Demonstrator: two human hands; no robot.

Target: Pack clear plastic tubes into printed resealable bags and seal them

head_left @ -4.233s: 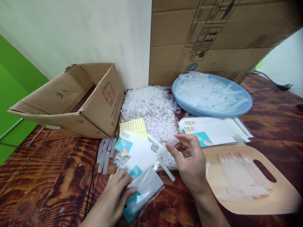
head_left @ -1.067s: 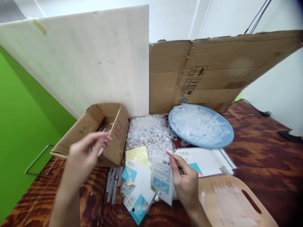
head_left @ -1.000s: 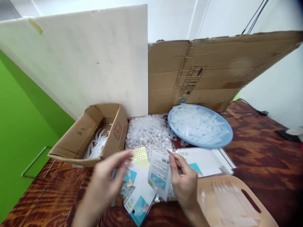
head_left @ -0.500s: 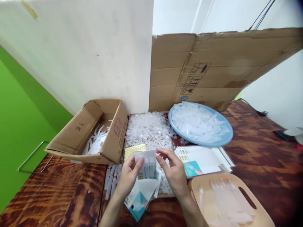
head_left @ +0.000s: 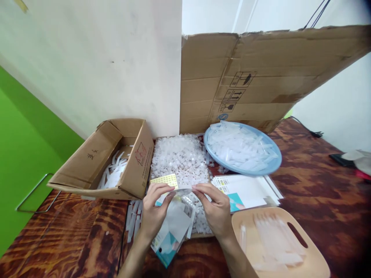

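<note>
Between my two hands is a small clear plastic bag (head_left: 183,192), tilted so that I see mostly its pale upper edge. My left hand (head_left: 156,204) pinches its left end between thumb and fingers, and my right hand (head_left: 215,206) pinches its right end. Small tubes showed inside the bag earlier; now its contents are hard to make out. Below the hands lies a white and teal printed packet (head_left: 167,244) with a dark round hole. A yellow sticker sheet (head_left: 165,180) is just behind my left hand. Small translucent caps (head_left: 182,154) are heaped behind the hands.
An open cardboard box (head_left: 135,170) with white strips stands left. At the back right, a blue basin (head_left: 276,162) holds translucent tubes. Printed packets (head_left: 249,193) are stacked right, before a beige board (head_left: 314,253) bearing tubes. Loose tubes (head_left: 133,220) lie left; a large cardboard sheet (head_left: 269,77) stands behind.
The bag has tipped from facing me to nearly edge-on. My right hand has closed on its right end, and my left hand has shifted to the upper left edge. The view has shifted slightly.
</note>
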